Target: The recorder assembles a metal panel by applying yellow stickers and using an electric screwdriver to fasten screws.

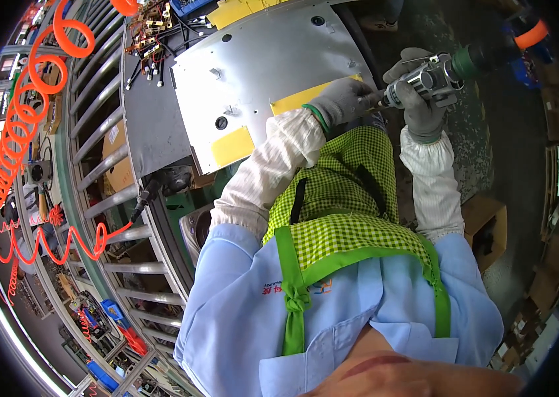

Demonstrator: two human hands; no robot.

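My right hand (423,114), in a grey glove, is wrapped round a silver-headed rivet gun (427,81) with a green and black body and an orange band. The gun's narrow nose points left. At that nose is my left hand (342,101), also gloved in grey with a green cuff; its fingers are pinched together, and whatever they hold is too small to make out. Just beyond the left hand lies a silver sheet-metal panel (263,69) with holes, small raised brackets and yellow patches (232,146). The panel's near right corner is partly hidden by my left hand.
Cables with connectors (154,43) lie on the grey work surface (150,126) left of the panel. Further left run a metal roller conveyor (104,135) and orange coiled air hoses (8,152). An open cardboard box (486,228) stands on the floor at right.
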